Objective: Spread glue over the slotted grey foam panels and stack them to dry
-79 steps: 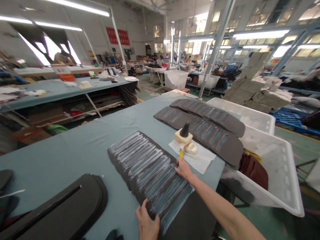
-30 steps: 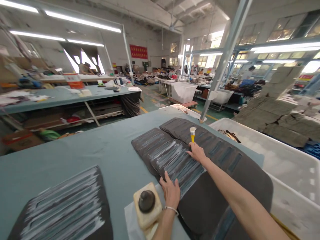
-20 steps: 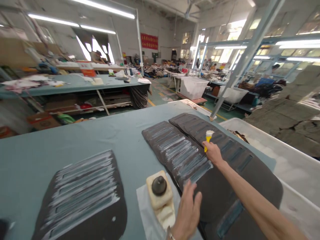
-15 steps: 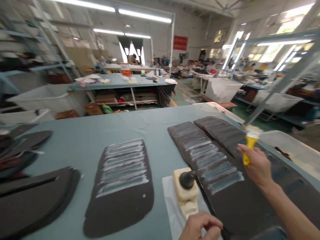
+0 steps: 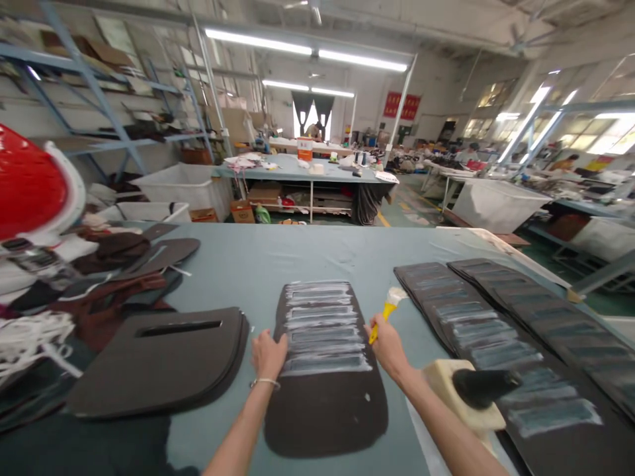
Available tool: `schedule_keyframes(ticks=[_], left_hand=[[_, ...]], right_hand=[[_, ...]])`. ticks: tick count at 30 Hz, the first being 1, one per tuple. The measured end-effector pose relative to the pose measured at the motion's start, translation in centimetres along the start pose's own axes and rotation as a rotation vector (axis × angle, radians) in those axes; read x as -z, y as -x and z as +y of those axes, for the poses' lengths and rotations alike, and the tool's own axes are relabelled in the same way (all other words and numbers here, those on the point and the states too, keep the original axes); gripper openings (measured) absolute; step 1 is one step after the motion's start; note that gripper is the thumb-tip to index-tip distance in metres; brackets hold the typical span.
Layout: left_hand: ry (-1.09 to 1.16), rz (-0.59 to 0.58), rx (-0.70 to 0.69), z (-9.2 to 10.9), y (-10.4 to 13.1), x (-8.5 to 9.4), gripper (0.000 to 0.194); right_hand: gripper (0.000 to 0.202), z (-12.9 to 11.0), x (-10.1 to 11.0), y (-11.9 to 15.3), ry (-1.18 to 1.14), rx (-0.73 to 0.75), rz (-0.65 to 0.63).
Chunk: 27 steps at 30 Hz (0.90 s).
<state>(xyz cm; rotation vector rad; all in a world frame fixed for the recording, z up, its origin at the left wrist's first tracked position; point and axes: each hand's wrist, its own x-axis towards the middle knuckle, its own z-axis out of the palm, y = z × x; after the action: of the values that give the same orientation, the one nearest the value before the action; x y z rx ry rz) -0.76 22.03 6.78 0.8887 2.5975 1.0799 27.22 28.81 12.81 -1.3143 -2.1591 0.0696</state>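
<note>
In front of me on the table lies a dark foam-like panel (image 5: 325,416) with slots and white glue streaks across its upper half. My left hand (image 5: 269,354), with a bracelet on its wrist, is at the panel's left edge, fingers loosely curved and thumb apart. By the right edge, my right hand (image 5: 389,344) grips a yellow-handled paintbrush (image 5: 391,304), its pale bristles pointing up and away. Whether the right fingertips also touch the panel I cannot tell. Beneath my right forearm stands a cream-coloured container (image 5: 441,380) with a black nozzle-like top (image 5: 479,387).
Stacks of similar glue-streaked panels (image 5: 501,330) lie at the right. On the left sit a stack of plain dark slotted pieces (image 5: 169,363), fabric scraps, white cord (image 5: 34,344) and a red object (image 5: 30,185). Another work table (image 5: 317,173) stands beyond, with a person farther back.
My view has swung left. My right hand has carried the paintbrush from the right-hand stacks to the single panel's right edge. The left hand has left the container's side for the panel's left edge.
</note>
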Motion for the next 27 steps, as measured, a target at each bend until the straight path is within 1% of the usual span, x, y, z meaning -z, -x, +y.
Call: schedule_keyframes(ticks=[2, 4, 6, 9, 11, 13, 15, 18, 19, 21, 23, 24, 25, 27], left_hand=[[-0.046, -0.002, 0.053, -0.4, -2.2, -0.2, 0.058], [-0.073, -0.016, 0.080, -0.3, -3.8, -0.7, 0.058], [-0.088, -0.025, 0.090, 0.0, -5.0, -1.6, 0.057], [-0.086, -0.025, 0.079, 0.5, -5.8, -2.8, 0.052], [-0.063, -0.030, 0.061, 0.7, -6.0, -3.3, 0.049], [-0.028, -0.058, 0.044, 0.7, -6.2, -3.5, 0.048], [0.016, -0.095, 0.022, 0.6, -6.3, -3.5, 0.054], [0.084, -0.132, -0.030, -0.3, -6.3, -3.2, 0.070], [0.128, -0.159, -0.073, -0.8, -6.3, -3.1, 0.075], [0.223, -0.249, -0.220, -2.0, -6.1, -2.7, 0.077], [0.263, -0.357, -0.407, -3.2, -5.8, -2.3, 0.070], [0.246, -0.395, -0.482, -3.7, -5.6, -2.1, 0.067], [0.208, -0.414, -0.527, -4.1, -5.3, -2.0, 0.065], [0.137, -0.417, -0.561, -4.5, -4.9, -1.9, 0.069]], right_hand=[[0.003, 1.5, -4.1, -2.1, 0.029, -0.121, -0.062], [0.006, 2.7, -6.9, -3.9, 0.062, -0.226, -0.096], [0.011, 3.2, -8.7, -5.1, 0.089, -0.308, -0.111], [0.019, 3.1, -10.5, -6.2, 0.120, -0.394, -0.126], [0.024, 3.0, -11.2, -6.8, 0.108, -0.447, -0.121], [0.027, 3.0, -11.4, -7.2, 0.046, -0.496, -0.120], [0.029, 3.3, -11.3, -7.6, -0.022, -0.528, -0.137], [0.030, 3.7, -11.3, -7.7, -0.061, -0.563, -0.167], [0.030, 3.7, -11.3, -7.7, -0.064, -0.570, -0.174], [0.030, 3.8, -11.5, -7.5, -0.075, -0.559, -0.177], [0.030, 3.7, -11.6, -7.2, -0.090, -0.506, -0.151], [0.030, 3.7, -11.7, -7.1, -0.101, -0.473, -0.130], [0.030, 3.7, -11.7, -6.9, -0.116, -0.445, -0.107], [0.030, 3.8, -11.8, -6.7, -0.154, -0.425, -0.072]])
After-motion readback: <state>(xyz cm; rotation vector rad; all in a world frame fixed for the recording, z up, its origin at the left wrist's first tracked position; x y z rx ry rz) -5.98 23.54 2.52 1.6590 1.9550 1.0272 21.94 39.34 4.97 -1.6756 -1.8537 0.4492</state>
